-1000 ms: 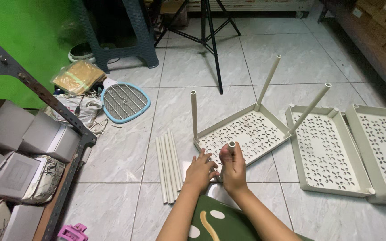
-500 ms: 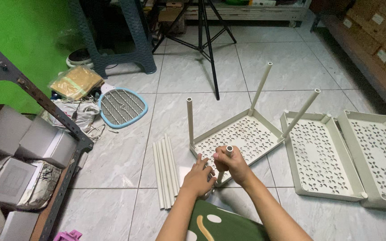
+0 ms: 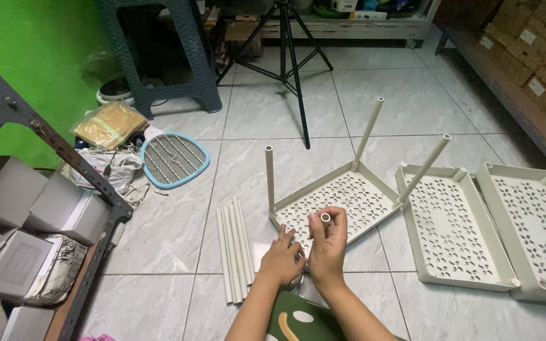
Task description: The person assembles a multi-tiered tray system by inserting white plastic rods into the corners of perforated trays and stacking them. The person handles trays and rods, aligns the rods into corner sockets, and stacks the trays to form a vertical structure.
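Note:
A cream perforated plastic shelf tray (image 3: 349, 205) lies upside down on the tiled floor with three cream tubes standing up from its corners. My right hand (image 3: 328, 243) grips a fourth cream tube (image 3: 325, 218) end-on at the tray's near corner. My left hand (image 3: 282, 257) rests beside it on the tray's near edge, fingers spread and holding nothing. A bundle of several loose cream tubes (image 3: 234, 247) lies on the floor just left of my hands.
Two more cream perforated trays (image 3: 453, 230) (image 3: 535, 221) lie to the right. A blue electric swatter (image 3: 173, 158), a bagged item (image 3: 109, 125), a tripod (image 3: 291, 57), a grey plastic stool (image 3: 159, 57) and a metal rack with boxes (image 3: 26, 208) surround the area.
The camera view has shifted lower and closer. My hands stay at the tray's near corner, with the right hand still on the tube and the left hand slightly lower on the tray edge.

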